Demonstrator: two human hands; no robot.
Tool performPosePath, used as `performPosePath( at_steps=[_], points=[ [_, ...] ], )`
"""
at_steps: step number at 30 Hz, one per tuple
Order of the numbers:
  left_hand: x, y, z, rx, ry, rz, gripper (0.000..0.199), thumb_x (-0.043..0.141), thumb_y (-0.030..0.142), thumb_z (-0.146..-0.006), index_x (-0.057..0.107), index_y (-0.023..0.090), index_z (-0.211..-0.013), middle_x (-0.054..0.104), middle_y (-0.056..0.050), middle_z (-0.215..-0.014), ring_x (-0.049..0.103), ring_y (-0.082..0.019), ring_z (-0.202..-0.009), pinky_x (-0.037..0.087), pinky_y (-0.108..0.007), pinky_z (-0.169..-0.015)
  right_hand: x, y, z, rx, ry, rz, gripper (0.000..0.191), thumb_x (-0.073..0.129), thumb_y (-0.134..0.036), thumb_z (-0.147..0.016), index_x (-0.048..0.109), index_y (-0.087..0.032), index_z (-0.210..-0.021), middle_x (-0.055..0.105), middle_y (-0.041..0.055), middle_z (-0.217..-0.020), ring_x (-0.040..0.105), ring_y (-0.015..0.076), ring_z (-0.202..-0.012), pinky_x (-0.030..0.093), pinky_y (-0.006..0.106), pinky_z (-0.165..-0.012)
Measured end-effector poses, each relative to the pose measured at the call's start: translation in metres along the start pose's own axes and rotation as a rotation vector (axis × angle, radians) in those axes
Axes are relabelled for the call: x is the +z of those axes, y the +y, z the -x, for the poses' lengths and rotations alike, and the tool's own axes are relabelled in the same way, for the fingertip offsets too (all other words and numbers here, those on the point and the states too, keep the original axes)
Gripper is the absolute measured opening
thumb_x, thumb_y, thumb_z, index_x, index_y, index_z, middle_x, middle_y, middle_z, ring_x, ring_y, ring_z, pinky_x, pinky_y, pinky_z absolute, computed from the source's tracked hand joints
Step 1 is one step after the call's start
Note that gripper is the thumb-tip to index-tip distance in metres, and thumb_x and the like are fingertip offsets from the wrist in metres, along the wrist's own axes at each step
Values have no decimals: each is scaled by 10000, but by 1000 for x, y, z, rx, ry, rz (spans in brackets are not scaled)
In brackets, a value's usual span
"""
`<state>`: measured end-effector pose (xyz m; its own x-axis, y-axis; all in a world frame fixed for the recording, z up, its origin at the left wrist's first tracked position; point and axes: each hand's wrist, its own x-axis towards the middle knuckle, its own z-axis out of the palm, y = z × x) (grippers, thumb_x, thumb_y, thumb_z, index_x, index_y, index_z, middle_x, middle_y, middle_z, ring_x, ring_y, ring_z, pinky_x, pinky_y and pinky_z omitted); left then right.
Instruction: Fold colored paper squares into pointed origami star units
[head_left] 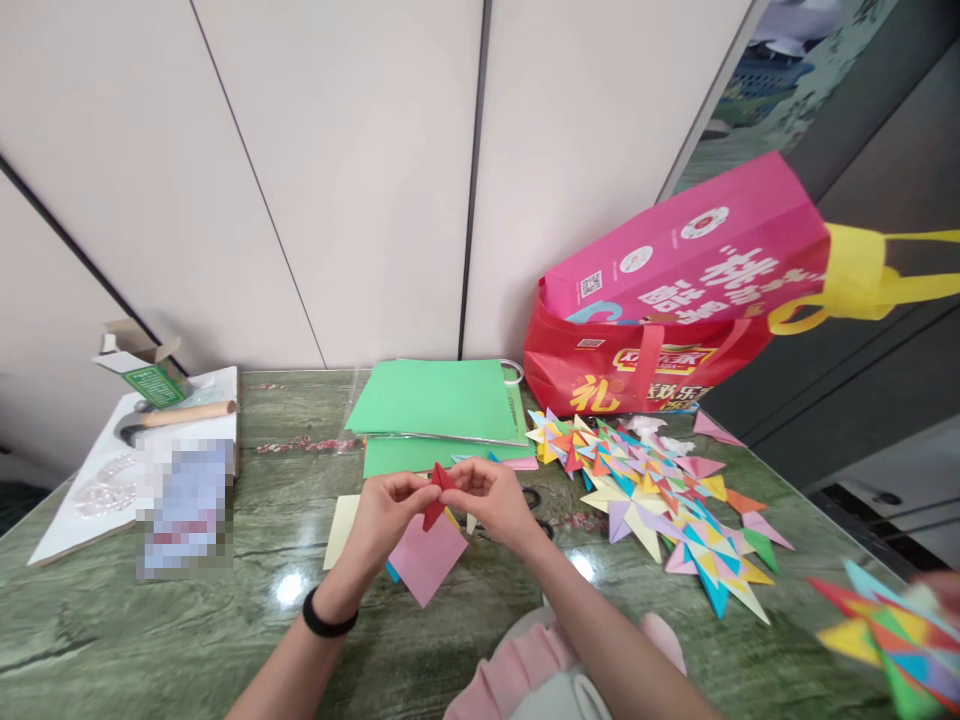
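Observation:
Between my two hands is a small folded red paper piece (pixel 437 497), pointed at top and bottom. My left hand (pixel 396 512), with a black band on its wrist, pinches it from the left. From the right, my right hand (pixel 486 497) pinches the same piece with thumb and finger. Below them a pink paper square (pixel 427 562) lies on the table, partly over blue and yellow sheets. A pale yellow sheet (pixel 342 532) lies by my left wrist. Dark scissors (pixel 534 500) lie beside my right hand, partly covered by it.
Green sheets (pixel 435 398) lie behind my hands. Many folded paper stars (pixel 660 490) spread to the right, before a red bag (pixel 645 365). Another person's hand (pixel 941 592) is at a blurred star at far right. A hammer (pixel 187 413) and small box (pixel 154 380) sit left.

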<state>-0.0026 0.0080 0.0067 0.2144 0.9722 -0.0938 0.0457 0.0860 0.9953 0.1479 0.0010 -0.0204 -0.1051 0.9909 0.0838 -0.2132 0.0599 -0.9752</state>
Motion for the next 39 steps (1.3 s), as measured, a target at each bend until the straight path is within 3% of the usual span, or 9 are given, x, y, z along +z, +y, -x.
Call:
performPosePath(
  at_steps=[3, 8, 14, 18, 22, 25, 31, 39],
  points=[
    [2, 0, 1, 12, 13, 78, 184, 725, 268, -595, 647, 115, -527, 638, -14, -501, 541, -112, -487, 431, -214, -522, 1, -1, 0, 35, 25, -61, 259, 769, -274, -541, 608, -167, -713, 634, -12, -608, 553, 112, -511, 448, 238, -527],
    [6, -1, 3, -18, 29, 131, 188, 696, 306, -641, 668, 121, -624, 661, -25, -567, 581, -133, -546, 463, -229, -548, 1, 5, -1, 73, 33, -103, 232, 715, -351, -617, 592, -169, -691, 594, -23, -633, 544, 105, -556, 475, 247, -579],
    [7, 1, 3, 23, 29, -32, 217, 692, 318, -634, 630, 133, -540, 625, -16, -522, 571, -135, -518, 468, -234, -537, 0, 9, -2, -20, 79, 35, 223, 678, -363, -665, 574, -167, -690, 574, -13, -648, 538, 115, -589, 458, 239, -585],
    [9, 2, 5, 20, 70, 47, 219, 705, 337, -622, 654, 126, -586, 644, -27, -579, 570, -132, -513, 483, -250, -552, 2, 5, -1, -18, 75, 62, 231, 619, -396, -712, 558, -173, -704, 574, -6, -650, 538, 119, -582, 454, 231, -553],
    [9, 0, 4, -31, 25, 63, 225, 685, 352, -649, 668, 128, -646, 647, -31, -599, 573, -133, -514, 480, -242, -515, 0, 4, -1, -35, 107, 194, 246, 615, -400, -709, 534, -173, -660, 518, -28, -563, 474, 97, -486, 394, 206, -457],
    [8, -1, 4, -21, 34, 42, 236, 676, 348, -661, 648, 127, -586, 633, -26, -544, 567, -128, -499, 467, -231, -510, 0, 5, -1, -23, 74, 198, 252, 614, -405, -708, 529, -172, -665, 509, -34, -558, 462, 91, -468, 381, 207, -450],
    [7, -1, 3, 62, 187, 67, 232, 688, 333, -643, 631, 131, -545, 613, -11, -483, 553, -123, -487, 456, -231, -531, 4, 3, 1, 26, -80, 165, 282, 572, -420, -747, 507, -172, -632, 537, -24, -534, 471, 92, -464, 376, 211, -457],
    [9, -3, 3, 65, 211, 59, 259, 667, 337, -653, 585, 138, -509, 563, 12, -426, 490, -97, -412, 398, -210, -453, 11, 4, 6, 91, -51, 191, 263, 533, -447, -773, 440, -210, -708, 442, -87, -445, 379, 64, -324, 309, 172, -332]
  ],
)
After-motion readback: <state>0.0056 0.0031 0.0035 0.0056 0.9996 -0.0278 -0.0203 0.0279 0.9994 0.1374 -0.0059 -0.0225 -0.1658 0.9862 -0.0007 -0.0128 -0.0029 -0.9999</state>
